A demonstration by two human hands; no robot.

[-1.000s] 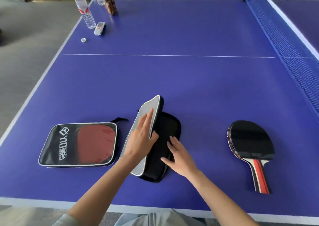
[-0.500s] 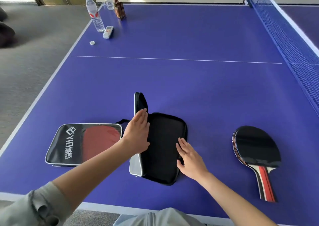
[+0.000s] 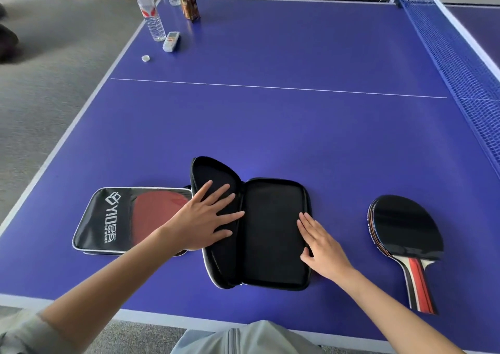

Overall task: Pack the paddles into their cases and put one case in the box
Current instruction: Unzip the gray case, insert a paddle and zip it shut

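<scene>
One paddle is sitting in the closed case (image 3: 130, 219) at lower left; the open case (image 3: 270, 234) is lying centre, both grips flat, left hand (image 3: 201, 222) and right hand (image 3: 323, 248) pressing it; the loose paddle (image 3: 405, 234) is waiting at right; no box visible.

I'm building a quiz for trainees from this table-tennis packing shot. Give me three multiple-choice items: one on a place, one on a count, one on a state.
1. Where does the loose paddle lie?
A. right of the open case
B. inside it
C. on the floor

2. How many cases are on the table?
A. one
B. two
C. three

3. The left hand is:
A. a fist
B. gripping a bottle
C. flat on the lid

Key: 1 A, it lies apart on the table; 2 B, the open case plus the closed case; 3 C, its fingers are spread on the lid.
</scene>
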